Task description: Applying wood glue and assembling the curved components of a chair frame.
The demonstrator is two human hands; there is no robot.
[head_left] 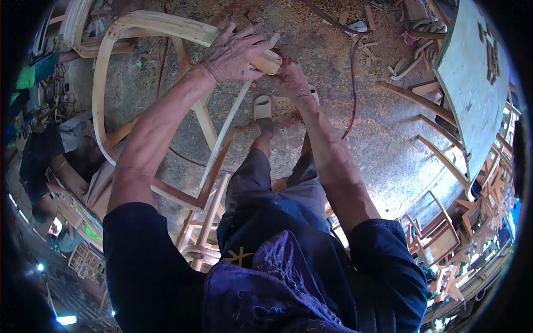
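A curved bare-wood chair frame [161, 21] stands at the upper left, its rounded rail ending in front of me. My left hand [236, 54] lies over that rail near its cut end, fingers wrapped around the wood. Close against the end face is my right hand [291, 77], its fingers closed. Whatever is between those fingers, if anything, is hidden. A pale straight wooden strip [233, 114] runs slantwise below my left hand, and other legs of the frame reach down toward my left knee.
A pale-topped table [472, 83] with wooden legs tilts into view on the right, small wood pieces on it. A dark red hose [354, 83] crosses the dusty floor. Wooden chairs [438, 238] crowd the lower right. Another person [41, 161] is at the far left.
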